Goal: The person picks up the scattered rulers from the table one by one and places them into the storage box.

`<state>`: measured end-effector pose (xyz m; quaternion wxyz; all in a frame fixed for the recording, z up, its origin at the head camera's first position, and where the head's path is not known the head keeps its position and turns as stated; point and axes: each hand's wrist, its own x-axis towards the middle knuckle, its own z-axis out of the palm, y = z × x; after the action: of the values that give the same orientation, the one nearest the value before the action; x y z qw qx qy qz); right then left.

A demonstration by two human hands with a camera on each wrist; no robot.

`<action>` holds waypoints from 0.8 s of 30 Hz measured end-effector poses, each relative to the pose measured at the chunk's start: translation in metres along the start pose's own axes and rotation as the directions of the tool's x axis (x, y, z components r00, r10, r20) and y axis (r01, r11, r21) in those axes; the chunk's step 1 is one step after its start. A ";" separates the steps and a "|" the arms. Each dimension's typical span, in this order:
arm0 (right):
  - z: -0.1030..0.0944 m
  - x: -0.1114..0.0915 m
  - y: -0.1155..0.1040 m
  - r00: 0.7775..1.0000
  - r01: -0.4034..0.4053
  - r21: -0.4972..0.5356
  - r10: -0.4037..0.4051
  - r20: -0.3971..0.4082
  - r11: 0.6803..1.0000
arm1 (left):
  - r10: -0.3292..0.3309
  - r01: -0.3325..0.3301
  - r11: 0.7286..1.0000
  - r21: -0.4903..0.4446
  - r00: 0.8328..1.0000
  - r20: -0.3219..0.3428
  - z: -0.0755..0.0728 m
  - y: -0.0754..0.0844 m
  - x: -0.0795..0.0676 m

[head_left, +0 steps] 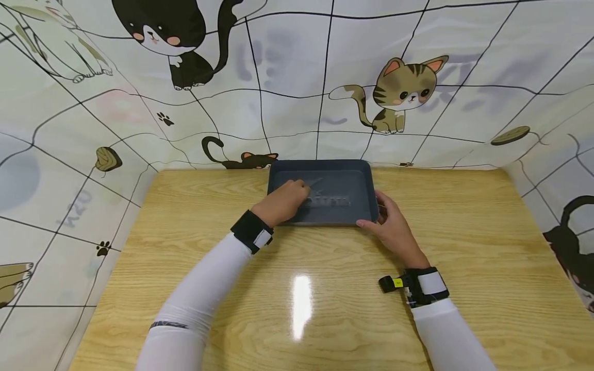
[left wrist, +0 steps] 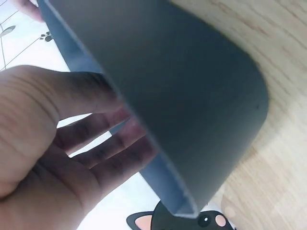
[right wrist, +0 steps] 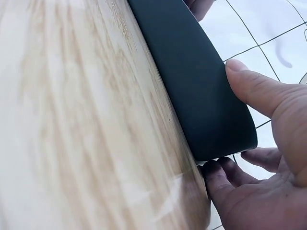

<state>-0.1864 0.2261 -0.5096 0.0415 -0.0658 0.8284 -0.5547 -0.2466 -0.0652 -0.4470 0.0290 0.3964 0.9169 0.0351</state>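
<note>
A dark grey rectangular tray [head_left: 362, 180] lies at the back of the table. Inside it is a clear, segmented strip [head_left: 329, 201], and a thin translucent piece [head_left: 316, 182] shows close to the left hand's fingers. My left hand [head_left: 284, 202] reaches over the tray's left side, thumb and fingers bent down inside. In the left wrist view the tray wall [left wrist: 192, 96] hides those fingertips, so I cannot tell what they hold. At the near right corner my right hand [head_left: 392, 224] grips the tray, its thumb [right wrist: 240, 76] at the rim and fingers low around the corner.
The wooden table [head_left: 223, 319] reaches back to a white cloth wall [head_left: 297, 118] printed with cats and lines, close behind the tray. More printed cloth stands at both sides. A black strap with a loose end [head_left: 389, 284] is on the right wrist.
</note>
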 end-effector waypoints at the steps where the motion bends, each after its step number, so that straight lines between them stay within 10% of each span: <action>1: 0.000 0.000 0.000 1.000 0.002 0.002 -0.002 -0.001 1.000 | -0.002 0.002 1.000 -0.004 1.000 0.006 0.001 0.001 0.000; 18: -0.001 -0.001 0.000 1.000 0.005 0.007 -0.005 0.013 1.000 | -0.076 0.076 0.997 0.001 0.997 0.031 0.012 0.002 0.000; 24: -0.003 -0.004 -0.001 1.000 -0.017 -0.049 0.017 0.000 0.999 | -0.100 0.099 0.995 -0.013 0.994 -0.051 0.010 0.005 -0.009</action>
<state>-0.1828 0.2291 -0.5073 0.0448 -0.0601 0.8422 -0.5340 -0.2359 -0.0681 -0.4558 0.0093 0.3490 0.9358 0.0487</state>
